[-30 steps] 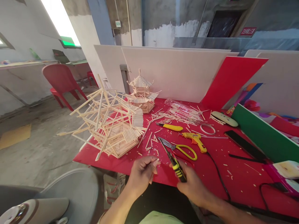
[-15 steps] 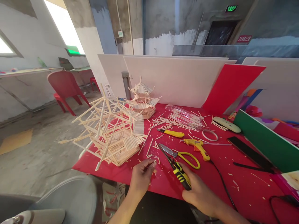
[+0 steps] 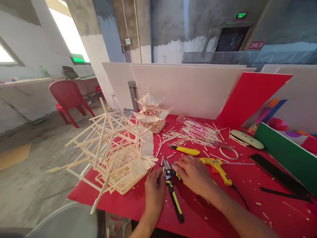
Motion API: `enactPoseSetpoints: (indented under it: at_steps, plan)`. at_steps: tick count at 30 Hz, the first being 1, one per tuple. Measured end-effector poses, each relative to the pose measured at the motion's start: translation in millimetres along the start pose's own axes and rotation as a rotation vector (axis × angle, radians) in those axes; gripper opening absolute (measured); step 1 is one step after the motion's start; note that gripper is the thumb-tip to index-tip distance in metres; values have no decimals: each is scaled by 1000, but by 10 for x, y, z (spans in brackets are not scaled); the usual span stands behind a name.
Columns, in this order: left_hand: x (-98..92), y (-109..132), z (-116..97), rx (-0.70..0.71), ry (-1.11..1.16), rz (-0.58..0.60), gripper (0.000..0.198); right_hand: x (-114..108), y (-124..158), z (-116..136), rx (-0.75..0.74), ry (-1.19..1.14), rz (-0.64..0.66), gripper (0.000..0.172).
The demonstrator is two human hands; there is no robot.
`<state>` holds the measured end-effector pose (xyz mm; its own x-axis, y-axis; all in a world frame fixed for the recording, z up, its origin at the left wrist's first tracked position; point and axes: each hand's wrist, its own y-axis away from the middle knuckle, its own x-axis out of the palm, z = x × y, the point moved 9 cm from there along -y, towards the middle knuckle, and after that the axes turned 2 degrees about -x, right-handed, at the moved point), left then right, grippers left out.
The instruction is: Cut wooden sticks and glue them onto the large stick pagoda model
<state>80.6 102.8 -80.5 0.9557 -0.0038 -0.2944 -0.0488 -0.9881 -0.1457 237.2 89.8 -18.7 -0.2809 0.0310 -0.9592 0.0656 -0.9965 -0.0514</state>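
Observation:
My left hand (image 3: 155,188) is closed in a pinch, with the pale tip of a small wooden stick (image 3: 163,169) showing at its fingertips. Right beside it, cutting pliers (image 3: 175,200) with black and yellow handles lie on the red tabletop, jaws pointing away from me. My right hand (image 3: 194,173) reaches over the yellow-handled scissors, mostly covering them; its fingers are bent together near the pliers' pivot, and what they grip is hidden. Left of my hands stands an open frame model of wooden sticks (image 3: 119,155) with a partly slatted roof.
A finished-looking stick pagoda (image 3: 150,112) stands behind. Loose sticks spill from a plastic bag (image 3: 198,130). A yellow utility knife (image 3: 185,150), a glue gun (image 3: 219,168) with its cord, a tape roll (image 3: 229,152) and a black phone-like slab (image 3: 274,172) lie to the right.
The cutting pliers have left my right hand and now lie on the table. My right hand has moved forward and left over the scissors. The left hand keeps its pinch; the view has shifted slightly.

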Motion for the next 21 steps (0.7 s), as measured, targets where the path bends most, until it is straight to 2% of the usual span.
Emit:
enactPoseSetpoints:
  at_steps: [2,4,6,8,11,14,16,18,21]
  plan:
    - [40,-82,-17,0,-34,-16,29,-55,-516,-97,19,-2,18,30]
    - [79,-146,-43,-14,-44,-15,28,22,-1056,-161,49,-6,55,25]
    - [100,-173,-52,-44,-37,-7,29,156,-1519,-189,93,-9,70,31]
    - [71,-158,-60,-50,-48,-24,31,307,-1846,-183,135,-23,82,35]
    - [-25,-84,-98,2,-39,-58,30,454,-2081,-154,165,-69,97,35]
    - [-72,-20,-75,-48,28,-17,25,434,-2047,-147,144,-148,104,34]
    - [-53,8,-70,-112,118,38,24,348,-1854,-152,98,-219,116,34]
    - [-7,43,-64,-205,253,83,26,237,-1501,-139,31,-304,140,30]
    - [100,172,3,-406,482,132,41,79,-737,-48,-79,-427,187,24]
